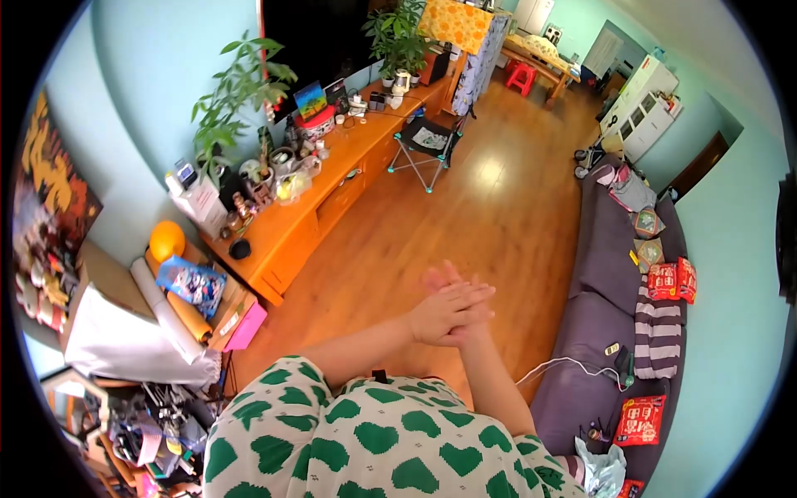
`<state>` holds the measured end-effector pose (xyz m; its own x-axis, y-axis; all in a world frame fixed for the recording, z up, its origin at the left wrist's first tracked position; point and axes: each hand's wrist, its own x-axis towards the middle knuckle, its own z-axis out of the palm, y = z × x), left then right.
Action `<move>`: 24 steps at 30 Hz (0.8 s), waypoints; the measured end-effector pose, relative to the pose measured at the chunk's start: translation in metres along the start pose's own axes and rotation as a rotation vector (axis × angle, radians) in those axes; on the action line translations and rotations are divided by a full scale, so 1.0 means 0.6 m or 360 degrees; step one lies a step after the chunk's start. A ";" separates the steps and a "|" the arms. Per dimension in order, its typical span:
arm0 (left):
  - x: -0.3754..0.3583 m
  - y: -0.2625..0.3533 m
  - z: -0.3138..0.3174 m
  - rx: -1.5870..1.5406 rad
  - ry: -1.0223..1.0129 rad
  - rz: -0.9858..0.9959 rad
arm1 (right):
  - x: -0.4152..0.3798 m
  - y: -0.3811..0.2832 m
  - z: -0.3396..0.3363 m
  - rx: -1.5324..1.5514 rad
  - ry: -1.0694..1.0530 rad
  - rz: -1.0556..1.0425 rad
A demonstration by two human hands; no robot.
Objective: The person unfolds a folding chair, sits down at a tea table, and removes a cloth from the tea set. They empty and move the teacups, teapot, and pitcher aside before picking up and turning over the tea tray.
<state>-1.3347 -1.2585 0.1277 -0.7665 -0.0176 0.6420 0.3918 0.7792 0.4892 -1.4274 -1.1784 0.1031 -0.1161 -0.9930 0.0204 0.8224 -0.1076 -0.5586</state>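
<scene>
My left hand (451, 313) lies across my right hand (442, 277) in front of my body. The left fingers are stretched out flat and point to the right. Behind them, the fingertips of my right hand show, pointing up and to the left; its palm is mostly covered. The two hands touch each other, and no object shows in either. Below them is my white shirt (365, 407) with green hearts, with the wooden floor (390, 257) beyond.
Along the left wall runs a wooden TV cabinet (290, 241) bearing plants and small items. A folding stool (426, 143) stands beside it. To the right is a purple sofa (573, 332) with cushions and a white cable (573, 360). Boxes and clutter (158, 427) fill the lower left.
</scene>
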 end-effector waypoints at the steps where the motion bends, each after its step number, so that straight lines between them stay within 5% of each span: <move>1: 0.025 -0.057 0.008 -0.0126 -0.0051 0.0105 | 0.011 -0.056 0.004 0.0175 0.0204 -0.0036; 5: 0.113 -0.312 0.094 0.0391 -0.0229 -0.0193 | 0.102 -0.230 -0.154 0.0340 0.0649 -0.0145; 7: 0.132 -0.469 0.138 0.0794 -0.0320 -0.0401 | 0.176 -0.312 -0.198 0.0061 0.0571 -0.0151; 11: 0.197 -0.664 0.099 0.0641 -0.0588 -0.0909 | 0.347 -0.490 -0.323 -0.0587 0.0537 0.0214; 14: 0.223 -0.811 0.109 0.0566 -0.0454 -0.1167 | 0.493 -0.589 -0.421 -0.1014 0.0536 0.0352; 17: 0.309 -0.905 0.075 0.0428 -0.0601 -0.1661 | 0.661 -0.650 -0.531 -0.0963 0.0582 0.0524; 20: 0.373 -0.992 0.047 0.0276 -0.0121 -0.1787 | 0.832 -0.692 -0.613 -0.0844 0.0496 0.0673; 24: 0.354 -1.245 0.067 0.0252 0.0251 -0.1728 | 1.071 -0.733 -0.728 -0.0879 0.0313 0.0811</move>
<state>-1.8106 -1.8190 -0.1248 -0.5855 -0.8106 -0.0087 -0.5270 0.3725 0.7638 -2.1071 -1.7482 -0.0001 0.0628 -0.8812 -0.4686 0.4099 0.4509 -0.7929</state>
